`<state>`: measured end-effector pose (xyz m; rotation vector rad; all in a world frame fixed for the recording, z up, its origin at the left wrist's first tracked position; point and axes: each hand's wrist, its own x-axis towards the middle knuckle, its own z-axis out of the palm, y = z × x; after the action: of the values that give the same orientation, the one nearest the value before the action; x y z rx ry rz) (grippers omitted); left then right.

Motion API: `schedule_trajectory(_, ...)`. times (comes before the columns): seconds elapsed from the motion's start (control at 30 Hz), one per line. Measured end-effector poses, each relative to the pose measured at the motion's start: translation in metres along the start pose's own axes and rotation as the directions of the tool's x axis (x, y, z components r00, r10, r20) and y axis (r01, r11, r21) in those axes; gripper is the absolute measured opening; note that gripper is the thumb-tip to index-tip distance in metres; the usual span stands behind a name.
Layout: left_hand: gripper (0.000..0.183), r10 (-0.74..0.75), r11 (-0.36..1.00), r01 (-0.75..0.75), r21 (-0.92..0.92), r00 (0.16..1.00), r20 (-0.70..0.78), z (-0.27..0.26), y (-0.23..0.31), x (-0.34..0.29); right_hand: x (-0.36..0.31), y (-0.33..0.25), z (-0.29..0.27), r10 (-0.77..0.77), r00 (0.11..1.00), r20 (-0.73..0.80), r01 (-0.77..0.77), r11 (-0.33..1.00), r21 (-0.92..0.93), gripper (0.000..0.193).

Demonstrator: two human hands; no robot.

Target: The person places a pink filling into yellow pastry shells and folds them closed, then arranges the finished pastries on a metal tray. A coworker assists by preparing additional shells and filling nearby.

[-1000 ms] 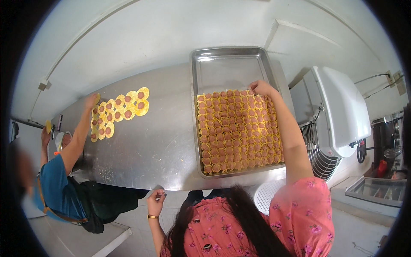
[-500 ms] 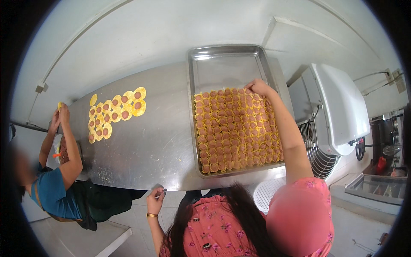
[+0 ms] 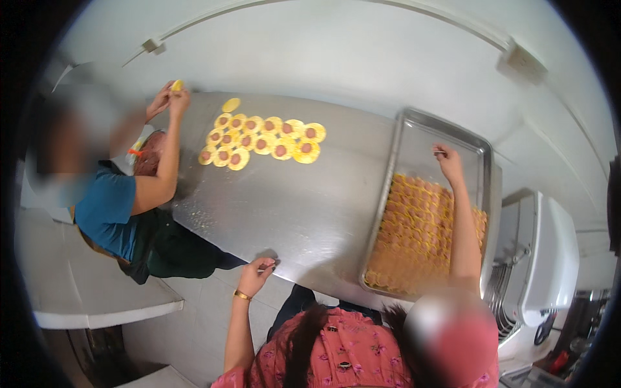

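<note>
My left hand [image 3: 257, 275], with a gold-coloured band on its wrist, hovers at the near edge of the steel table [image 3: 299, 205]. Its fingers are curled and pinched; whether anything small is between them I cannot make out. Over the bare far part of a deep metal tray [image 3: 423, 129] hangs my right hand [image 3: 447, 161], fingers bent together, their contents too small to tell. Below it, close rows of small yellow-wrapped meat dumplings [image 3: 414, 223] fill the near part of the tray. My right forearm hides some of them.
At left a co-worker in a blue shirt [image 3: 116, 200] holds a yellow wrapper [image 3: 177, 85] in both hands, by a bowl of reddish filling [image 3: 150, 152]. Flat wrappers topped with meat [image 3: 264, 143] lie mid-table. A white appliance [image 3: 550, 258] stands right of the tray.
My view has swung right-to-left, so the table and tray appear further right. My right hand has come up off the far row of dumplings. The left stays by the table edge.
</note>
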<state>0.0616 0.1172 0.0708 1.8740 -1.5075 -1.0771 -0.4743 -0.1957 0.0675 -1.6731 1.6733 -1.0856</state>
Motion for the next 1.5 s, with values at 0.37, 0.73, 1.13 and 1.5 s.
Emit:
schedule_trajectory(0.37,0.016,-0.146,0.986,0.119,-0.113,0.949,-0.279,-0.095,-0.094,0.016,0.092,-0.23,0.347,-0.258,0.838,0.481,0.085,0.932,0.352,0.021)
schedule_trajectory(0.73,0.012,-0.467,0.884,0.442,-0.153,0.846,-0.259,-0.164,-0.236,-0.068,0.161,-0.29,0.589,-0.123,0.931,0.344,0.204,0.956,-0.211,0.021)
schedule_trajectory(1.13,0.014,-0.357,0.932,0.332,-0.143,0.908,-0.218,-0.176,-0.28,-0.057,0.17,-0.313,0.646,-0.149,0.904,0.4,0.335,0.83,-0.446,0.02)
schedule_trajectory(1.5,0.012,-0.37,0.928,0.352,-0.118,0.904,-0.213,-0.2,-0.249,-0.035,0.189,-0.298,0.621,0.194,0.84,0.507,-0.484,0.691,0.537,0.022)
